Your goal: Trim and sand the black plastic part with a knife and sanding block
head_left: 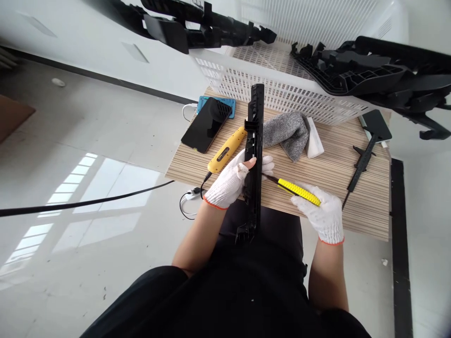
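A long, narrow black plastic trim part (pixel 258 145) stands nearly upright in the picture, running from above the table down to my lap. My left hand (pixel 230 180), in a white knitted glove with a bare thumb tip, is closed around its middle; some fingers show on its right side. In my gloved right hand (pixel 322 209) is a tool with a ribbed yellow handle (pixel 299 191). The tool's thin dark end points left and reaches the trim part's right edge; whether it touches cannot be made out.
On the wood-grain table (pixel 369 206) lie a yellow corded hand tool (pixel 226 150), a black phone (pixel 207 124), a grey cloth (pixel 291 133) and a black caliper (pixel 364 162). Behind stands a white slatted basket (pixel 278 91). More black plastic parts (pixel 373 75) hang over its rim.
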A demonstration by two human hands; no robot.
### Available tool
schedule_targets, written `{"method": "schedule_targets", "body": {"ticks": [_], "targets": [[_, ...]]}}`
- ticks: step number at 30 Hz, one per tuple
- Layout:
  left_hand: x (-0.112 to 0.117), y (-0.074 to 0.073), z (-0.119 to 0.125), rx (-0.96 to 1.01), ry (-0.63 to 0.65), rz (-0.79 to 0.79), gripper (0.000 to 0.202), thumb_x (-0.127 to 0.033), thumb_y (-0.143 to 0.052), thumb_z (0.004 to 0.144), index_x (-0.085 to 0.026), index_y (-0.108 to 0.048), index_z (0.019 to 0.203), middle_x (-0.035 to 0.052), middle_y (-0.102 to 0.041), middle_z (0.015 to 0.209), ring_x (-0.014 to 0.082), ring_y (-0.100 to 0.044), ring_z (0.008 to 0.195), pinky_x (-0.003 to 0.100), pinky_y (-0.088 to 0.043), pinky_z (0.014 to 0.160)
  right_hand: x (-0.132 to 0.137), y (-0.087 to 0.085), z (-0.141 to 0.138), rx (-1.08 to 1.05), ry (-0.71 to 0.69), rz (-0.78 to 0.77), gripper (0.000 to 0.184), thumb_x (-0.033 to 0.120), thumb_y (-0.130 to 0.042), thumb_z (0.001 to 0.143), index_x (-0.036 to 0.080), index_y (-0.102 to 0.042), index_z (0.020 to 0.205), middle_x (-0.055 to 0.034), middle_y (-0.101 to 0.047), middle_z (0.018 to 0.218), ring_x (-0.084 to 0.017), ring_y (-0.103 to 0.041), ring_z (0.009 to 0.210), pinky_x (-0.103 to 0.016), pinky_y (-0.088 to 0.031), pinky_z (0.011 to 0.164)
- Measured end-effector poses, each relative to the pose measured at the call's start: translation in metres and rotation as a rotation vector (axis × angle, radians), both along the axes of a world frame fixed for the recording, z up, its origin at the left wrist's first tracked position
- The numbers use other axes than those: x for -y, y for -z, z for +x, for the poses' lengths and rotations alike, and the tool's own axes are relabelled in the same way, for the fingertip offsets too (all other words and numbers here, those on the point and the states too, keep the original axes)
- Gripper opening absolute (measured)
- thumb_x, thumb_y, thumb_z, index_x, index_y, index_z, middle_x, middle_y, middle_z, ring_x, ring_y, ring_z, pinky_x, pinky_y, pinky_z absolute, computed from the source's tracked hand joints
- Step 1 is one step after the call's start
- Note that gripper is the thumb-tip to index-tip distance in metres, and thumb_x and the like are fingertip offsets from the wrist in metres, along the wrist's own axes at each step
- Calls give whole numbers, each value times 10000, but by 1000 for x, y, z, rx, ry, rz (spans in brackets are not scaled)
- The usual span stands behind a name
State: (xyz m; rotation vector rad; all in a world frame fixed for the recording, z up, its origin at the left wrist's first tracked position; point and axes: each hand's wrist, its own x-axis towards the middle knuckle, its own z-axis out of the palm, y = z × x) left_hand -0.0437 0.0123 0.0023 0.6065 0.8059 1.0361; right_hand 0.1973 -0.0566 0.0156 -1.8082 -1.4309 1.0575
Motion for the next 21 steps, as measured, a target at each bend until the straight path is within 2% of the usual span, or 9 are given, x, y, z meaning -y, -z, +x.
{"method": "schedule_targets", "body": {"ticks": [7, 12, 17, 21], "targets": [[0, 1, -1, -13, 25, 20, 466, -487, -832, 919, -174, -633, 1202, 158, -782, 1292, 309, -794, 1151, 504, -615, 1086, 1, 1, 3, 9, -12, 22, 527, 588, -887, 785, 216, -880, 1158, -50, -824, 819, -211, -763, 641, -324, -663, 626], [0, 2, 0, 7, 11, 21, 434, -479, -835, 921, -188, -635, 1174, 133, -795, 1263, 287, -798, 1109, 498, -619, 1077, -3, 1, -1, 48, -97, 24, 492, 568, -886, 795, 241, -884, 1162, -61, -843, 891, -231, -790, 715, -365, -677, 723], [0, 2, -1, 20, 49, 70, 439, -540, -810, 931, -204, -630, 1147, 121, -784, 1251, 293, -781, 1151, 471, -601, 1087, -6, 6, -9, 55, -26, 73, 516, 579, -860, 822, 231, -871, 1203, -69, -840, 863, -272, -820, 820, -395, -677, 801], [2, -1, -4, -9, 103, 58, 469, -422, -868, 896, -225, -618, 1241, 98, -757, 1312, 276, -769, 1180, 446, -609, 1076, -4, 6, -10, -4, 19, 56, 454, 523, -843, 854, 244, -866, 1212, -41, -830, 807, -248, -822, 791, -371, -680, 812]]}}
